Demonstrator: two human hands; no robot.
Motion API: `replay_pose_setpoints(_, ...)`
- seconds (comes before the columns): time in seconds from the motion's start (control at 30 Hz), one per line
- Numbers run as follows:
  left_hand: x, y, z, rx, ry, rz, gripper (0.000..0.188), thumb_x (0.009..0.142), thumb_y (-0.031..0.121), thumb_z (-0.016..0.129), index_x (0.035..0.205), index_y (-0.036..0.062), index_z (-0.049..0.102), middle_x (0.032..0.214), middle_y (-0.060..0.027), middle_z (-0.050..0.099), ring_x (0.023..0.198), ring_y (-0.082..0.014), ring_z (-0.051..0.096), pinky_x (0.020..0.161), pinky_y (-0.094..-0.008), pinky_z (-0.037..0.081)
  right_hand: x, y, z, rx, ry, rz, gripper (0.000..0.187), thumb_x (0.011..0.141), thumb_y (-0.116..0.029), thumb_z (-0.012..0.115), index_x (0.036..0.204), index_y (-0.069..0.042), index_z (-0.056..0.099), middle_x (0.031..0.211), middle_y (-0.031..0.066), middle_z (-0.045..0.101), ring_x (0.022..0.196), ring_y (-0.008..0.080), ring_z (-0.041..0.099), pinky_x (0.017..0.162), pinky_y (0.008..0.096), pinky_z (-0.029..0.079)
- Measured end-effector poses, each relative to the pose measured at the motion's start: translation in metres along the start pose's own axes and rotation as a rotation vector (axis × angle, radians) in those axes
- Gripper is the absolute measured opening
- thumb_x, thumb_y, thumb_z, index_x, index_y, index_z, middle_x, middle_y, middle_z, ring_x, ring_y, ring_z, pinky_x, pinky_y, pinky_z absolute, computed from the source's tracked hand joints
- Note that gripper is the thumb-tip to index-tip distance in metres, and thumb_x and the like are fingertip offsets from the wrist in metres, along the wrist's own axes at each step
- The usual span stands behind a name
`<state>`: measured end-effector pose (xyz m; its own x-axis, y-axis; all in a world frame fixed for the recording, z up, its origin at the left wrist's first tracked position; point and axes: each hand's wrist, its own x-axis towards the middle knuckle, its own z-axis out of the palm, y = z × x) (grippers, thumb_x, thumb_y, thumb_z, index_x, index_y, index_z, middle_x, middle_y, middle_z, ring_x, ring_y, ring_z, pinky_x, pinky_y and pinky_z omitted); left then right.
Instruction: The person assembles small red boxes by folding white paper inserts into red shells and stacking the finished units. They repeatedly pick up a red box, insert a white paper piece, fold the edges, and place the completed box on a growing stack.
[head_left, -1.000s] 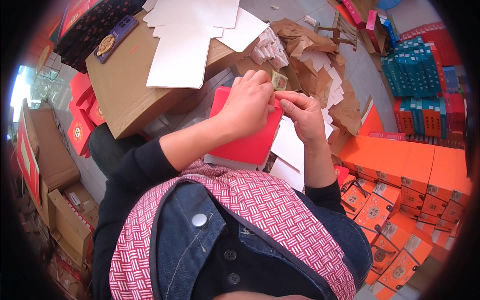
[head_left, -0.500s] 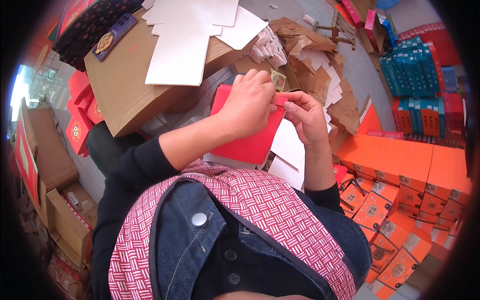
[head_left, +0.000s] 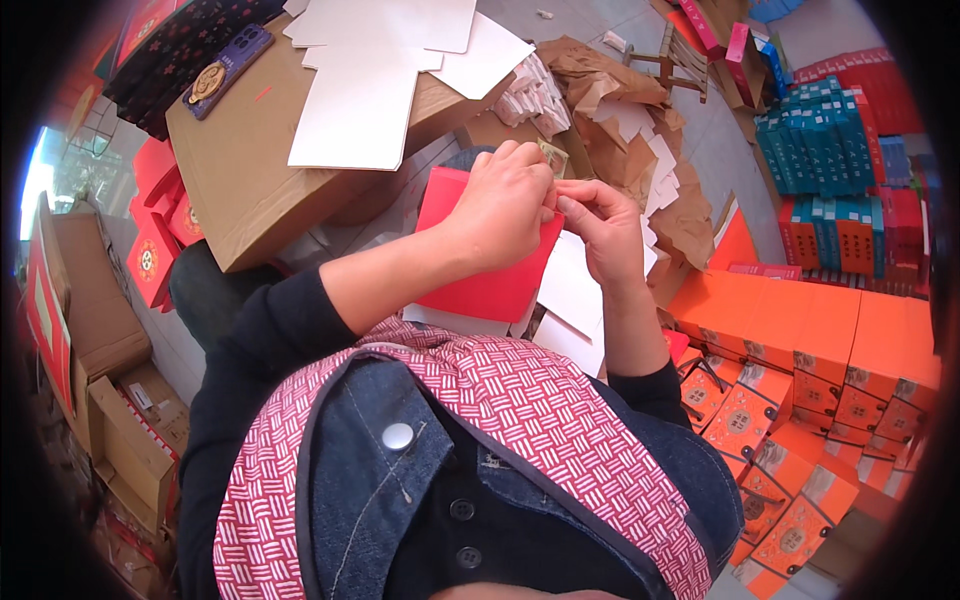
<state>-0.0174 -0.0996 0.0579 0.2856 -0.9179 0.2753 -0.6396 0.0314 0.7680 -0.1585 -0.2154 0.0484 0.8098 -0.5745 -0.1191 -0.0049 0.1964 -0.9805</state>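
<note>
A flat red card-like piece [head_left: 475,285] lies over my lap, with white sheet edges showing beneath its near side. My left hand [head_left: 507,200] reaches across it, fingers curled and closed at its far right corner. Beside that corner, my right hand [head_left: 608,228] is closed in a pinch, thumb against index finger, almost touching the left fingers. Whatever is between the fingertips is too small and covered to name. White sheets [head_left: 572,290] lie under and to the right of the red piece.
Ahead stands a cardboard box [head_left: 240,170] bearing white cut sheets [head_left: 355,115] and a phone [head_left: 228,70]. Crumpled brown paper [head_left: 690,215] and small wrapped packets [head_left: 537,98] lie beyond my hands. Stacked orange boxes [head_left: 770,320] fill the right; red boxes [head_left: 155,250] are at left.
Both hands stay at the red piece's corner. My right fingers have shifted slightly left and up, closer to the left ones, and the red strip seen by the thumb is now mostly covered.
</note>
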Motion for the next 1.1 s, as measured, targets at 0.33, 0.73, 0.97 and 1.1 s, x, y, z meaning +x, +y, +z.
replay_pose_setpoints(0.33,-0.001,-0.002,-0.004,0.042,0.022,0.023,0.015,0.074,0.004,0.067,0.084,0.0051,0.055,0.098,-0.0111,0.053,0.100,-0.0308,0.050,0.085,-0.0408,0.039,-0.014,0.005,0.008,-0.025,-0.099,-0.103,0.022,0.086,0.003,0.063,0.107,0.003,0.063,0.117,0.0139,0.061,0.105,0.0171,0.059,0.093,0.0314,0.046)
replay_pose_setpoints(0.73,-0.064,-0.059,-0.018,-0.666,0.204,-0.239,0.035,0.076,0.011,0.077,0.107,0.0045,0.062,0.105,-0.0074,0.058,0.102,-0.0189,0.057,0.088,-0.0300,0.047,-0.026,0.033,0.043,-0.430,0.137,-0.324,0.024,0.092,-0.009,0.058,0.114,0.001,0.055,0.117,0.0128,0.058,0.107,0.0189,0.056,0.094,0.0296,0.043)
replay_pose_setpoints(0.97,-0.066,-0.060,-0.023,-0.536,0.345,-0.162,0.020,0.076,0.006,0.075,0.091,0.0019,0.064,0.094,-0.0090,0.061,0.095,-0.0201,0.059,0.086,-0.0301,0.047,-0.018,0.025,0.057,-0.455,0.142,-0.444,0.015,0.093,-0.007,0.056,0.105,0.000,0.059,0.112,0.0138,0.061,0.105,0.0207,0.057,0.093,0.0313,0.043)
replay_pose_setpoints(1.1,-0.029,-0.008,-0.097,0.131,-0.211,-0.025,0.040,0.083,0.037,0.068,0.093,-0.0004,0.057,0.089,-0.0188,0.064,0.088,-0.0335,0.064,0.076,-0.0384,0.051,-0.007,-0.005,0.051,-0.481,-0.078,-0.497,0.015,0.091,-0.006,0.057,0.104,0.001,0.060,0.110,0.0148,0.062,0.102,0.0219,0.059,0.090,0.0325,0.045)
